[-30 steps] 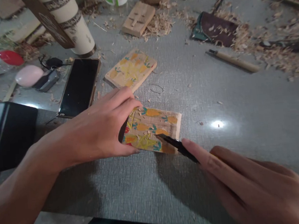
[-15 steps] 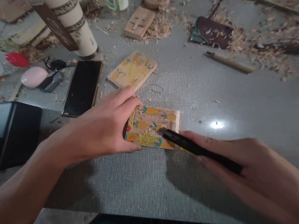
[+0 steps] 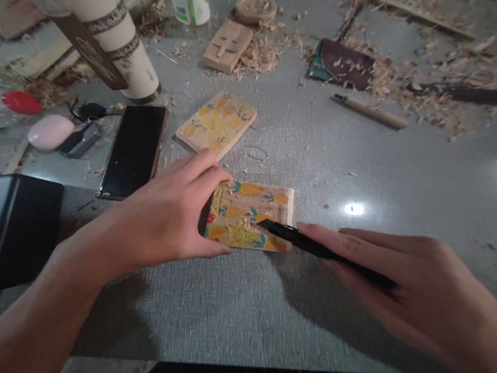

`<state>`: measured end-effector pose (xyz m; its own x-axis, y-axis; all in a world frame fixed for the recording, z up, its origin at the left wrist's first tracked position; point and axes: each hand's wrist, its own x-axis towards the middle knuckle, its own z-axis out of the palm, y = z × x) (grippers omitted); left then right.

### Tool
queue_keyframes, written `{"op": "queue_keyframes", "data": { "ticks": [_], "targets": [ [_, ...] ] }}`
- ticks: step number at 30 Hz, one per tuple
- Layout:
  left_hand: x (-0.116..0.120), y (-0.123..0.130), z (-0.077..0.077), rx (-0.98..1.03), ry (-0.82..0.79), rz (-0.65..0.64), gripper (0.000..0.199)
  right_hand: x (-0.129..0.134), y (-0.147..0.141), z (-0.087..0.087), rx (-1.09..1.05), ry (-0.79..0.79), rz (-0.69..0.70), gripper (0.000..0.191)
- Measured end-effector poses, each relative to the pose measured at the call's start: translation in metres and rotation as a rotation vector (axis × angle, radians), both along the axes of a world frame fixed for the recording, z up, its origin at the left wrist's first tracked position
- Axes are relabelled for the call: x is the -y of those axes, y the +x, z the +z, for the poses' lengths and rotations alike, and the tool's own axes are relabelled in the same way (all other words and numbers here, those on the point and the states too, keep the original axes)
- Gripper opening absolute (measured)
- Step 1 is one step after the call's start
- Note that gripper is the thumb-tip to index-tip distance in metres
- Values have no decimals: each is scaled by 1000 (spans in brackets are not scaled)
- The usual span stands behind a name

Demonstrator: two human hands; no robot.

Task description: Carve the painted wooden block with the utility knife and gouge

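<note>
A small wooden board (image 3: pixel 272 212) painted with orange, yellow and teal shapes lies on the grey table, with small shavings on its face. My left hand (image 3: pixel 185 215) grips its left end between thumb and fingers. In my right hand (image 3: pixel 395 272) is a black utility knife (image 3: pixel 309 241), its blade tip at the board's painted surface. Whether the blade touches the wood I cannot tell. A second painted wooden board (image 3: pixel 219 122) lies just beyond my left fingers.
A phone (image 3: pixel 134 150) and black box (image 3: pixel 21 226) lie left, with a tall patterned cup (image 3: pixel 125 46) behind. Farther back are a carved wooden block (image 3: pixel 227 46) and wood shavings (image 3: pixel 263 57). A wooden-handled tool (image 3: pixel 372 112) and a dark pouch (image 3: pixel 344 65) lie at right.
The whole view has shifted slightly. The knife's blade tip has moved a little across the board toward the left. My left hand keeps its hold.
</note>
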<state>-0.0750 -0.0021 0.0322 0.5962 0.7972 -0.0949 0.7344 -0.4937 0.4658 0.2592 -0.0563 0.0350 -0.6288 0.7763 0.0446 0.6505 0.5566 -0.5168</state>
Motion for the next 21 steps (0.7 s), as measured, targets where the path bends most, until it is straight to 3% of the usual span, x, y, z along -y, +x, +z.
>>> {"op": "queue_keyframes", "data": {
  "ticks": [10,21],
  "targets": [
    [-1,-2,0,-12,32,-29,70,9,-1,-6,100,205,79,58],
    [0,-2,1,13,-7,-14,69,9,1,-7,130,233,74,57]
  ]
}}
